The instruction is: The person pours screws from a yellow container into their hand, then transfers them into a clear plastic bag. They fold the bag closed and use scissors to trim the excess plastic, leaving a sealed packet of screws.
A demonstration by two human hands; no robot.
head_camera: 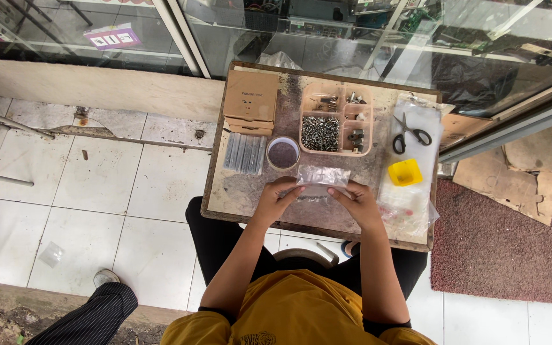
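Holding a small clear plastic bag (322, 176) between them, the left hand (278, 199) and right hand (358, 199) met over the near middle of the tabletop (237, 191) in the head view. The fingers of each hand were closed in a pinch on one side of the bag, left on its left edge, right on its right edge, and the bag hung just above the wood with a few small dark parts seeming to sit low inside it; what they were was too small to tell.

Just beyond the bag stood a round tub (283, 153) of dark bits, with a bundle of grey strips (245, 153) to its left and cardboard boxes (250, 101) farther off. A pink divided tray (336, 120) of screws lay at the far middle. To the right were scissors (410, 133), a yellow cup (406, 172) and a sheet of clear plastic (410, 204).

Handling such a bag well probably meant keeping both pinches level and the mouth upward, so nothing spilled, and staying low over the tabletop.
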